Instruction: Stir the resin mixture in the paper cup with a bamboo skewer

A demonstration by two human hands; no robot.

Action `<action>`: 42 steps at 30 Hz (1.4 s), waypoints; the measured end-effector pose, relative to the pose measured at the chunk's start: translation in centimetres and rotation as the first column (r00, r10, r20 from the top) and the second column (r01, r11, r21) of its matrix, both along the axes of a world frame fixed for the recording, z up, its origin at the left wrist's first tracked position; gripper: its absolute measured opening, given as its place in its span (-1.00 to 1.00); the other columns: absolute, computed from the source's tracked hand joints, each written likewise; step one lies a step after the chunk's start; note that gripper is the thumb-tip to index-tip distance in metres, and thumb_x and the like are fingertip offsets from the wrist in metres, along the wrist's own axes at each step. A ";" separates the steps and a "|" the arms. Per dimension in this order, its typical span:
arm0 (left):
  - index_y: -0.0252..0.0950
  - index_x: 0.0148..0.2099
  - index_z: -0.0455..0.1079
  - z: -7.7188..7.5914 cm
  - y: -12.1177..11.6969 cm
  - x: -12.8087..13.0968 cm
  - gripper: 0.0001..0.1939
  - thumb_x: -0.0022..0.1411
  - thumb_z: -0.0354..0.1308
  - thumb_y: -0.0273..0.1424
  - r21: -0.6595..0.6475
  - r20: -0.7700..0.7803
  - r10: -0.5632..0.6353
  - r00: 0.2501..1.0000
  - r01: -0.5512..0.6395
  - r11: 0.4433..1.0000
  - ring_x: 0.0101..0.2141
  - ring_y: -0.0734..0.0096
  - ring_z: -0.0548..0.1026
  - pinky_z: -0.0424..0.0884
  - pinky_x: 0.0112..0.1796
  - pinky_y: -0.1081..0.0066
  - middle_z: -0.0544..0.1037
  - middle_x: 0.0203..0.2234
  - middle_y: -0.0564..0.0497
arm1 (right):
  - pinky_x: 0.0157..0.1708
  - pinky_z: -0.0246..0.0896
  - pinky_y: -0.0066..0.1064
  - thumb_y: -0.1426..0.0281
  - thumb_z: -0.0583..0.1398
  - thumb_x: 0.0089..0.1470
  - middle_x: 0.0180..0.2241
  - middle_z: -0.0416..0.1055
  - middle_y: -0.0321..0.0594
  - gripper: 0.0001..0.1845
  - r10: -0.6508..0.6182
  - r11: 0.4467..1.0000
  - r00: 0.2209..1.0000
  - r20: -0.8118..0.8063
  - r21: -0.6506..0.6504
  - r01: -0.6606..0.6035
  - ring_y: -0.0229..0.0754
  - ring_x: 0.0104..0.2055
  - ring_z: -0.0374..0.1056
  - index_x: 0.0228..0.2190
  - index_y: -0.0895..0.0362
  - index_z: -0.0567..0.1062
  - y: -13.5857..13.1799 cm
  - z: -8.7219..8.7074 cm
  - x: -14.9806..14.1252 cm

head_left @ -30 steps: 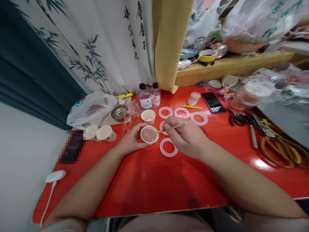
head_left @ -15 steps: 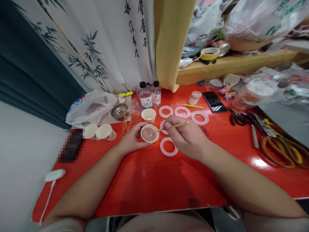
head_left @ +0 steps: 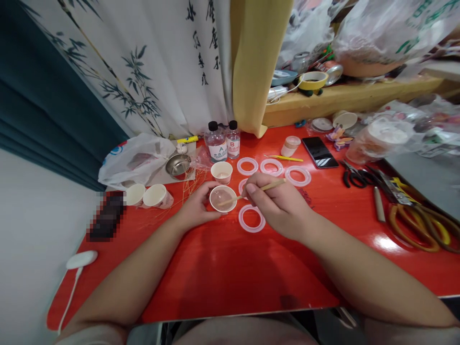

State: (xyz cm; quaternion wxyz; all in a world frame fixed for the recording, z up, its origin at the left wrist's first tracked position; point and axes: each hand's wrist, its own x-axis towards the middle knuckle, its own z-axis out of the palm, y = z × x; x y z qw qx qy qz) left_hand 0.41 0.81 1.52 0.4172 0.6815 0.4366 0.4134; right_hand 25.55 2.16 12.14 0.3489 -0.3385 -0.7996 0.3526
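Note:
My left hand is closed around the side of a paper cup that holds a cloudy pinkish liquid. Between the thumb and fingers of my right hand is a thin wooden stick, its lower end dipped in that liquid. A second paper cup stands just behind the held one. Several pale pink ring molds lie around my right hand, among them a near ring mold and a right ring mold; my hand partly covers one. Bottle A and bottle B, both black-capped, stand behind the cups.
Two paper cups, a metal bowl and a plastic bag are on the left. Toward the right lie a lidded small tub, yellow tweezers, a phone, black-handled scissors and large scissors.
The stick's dipped end has shifted toward the near side of the cup, and its upper end has moved slightly right. My left hand keeps the cup in the same place.

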 end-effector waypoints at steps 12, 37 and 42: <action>-0.18 0.20 0.30 0.0 -0.2 0.2 -0.29 0.04 0.50 -0.40 0.001 0.002 0.043 0.999 -0.043 0.999 0.13 0.08 0.59 0.52 0.15 0.04 0.57 0.15 -0.16 | -0.44 0.11 -0.35 0.27 0.06 0.41 -0.52 0.30 -0.32 -0.66 -0.105 0.994 0.994 -0.043 -0.047 0.103 -0.25 -0.48 0.22 -0.43 0.08 0.38 0.8 -0.6 0.4; -0.20 0.17 0.32 1.1 0.0 1.1 -0.31 0.06 0.50 -0.20 0.082 0.054 0.347 0.936 -0.350 0.933 0.00 0.15 0.61 0.56 -0.01 0.19 0.58 0.06 -0.13 | -0.70 -0.06 -0.49 0.31 0.24 0.10 -0.68 0.23 -0.42 -0.81 -0.569 0.713 0.599 -0.564 -0.701 0.017 -0.39 -0.71 -0.05 -0.48 0.09 0.38 4.9 -2.0 -0.8; -0.19 0.19 0.32 2.2 -0.1 0.7 -0.28 0.06 0.52 -0.20 0.096 0.131 0.346 0.929 -0.359 0.928 0.10 0.10 0.59 0.52 0.12 0.12 0.57 0.13 -0.14 | -0.68 -0.05 -0.47 0.26 0.24 0.11 -0.66 0.20 -0.43 -0.78 -0.492 0.791 0.636 -0.594 -0.610 0.041 -0.38 -0.70 -0.02 -0.47 0.07 0.35 4.6 0.4 -0.6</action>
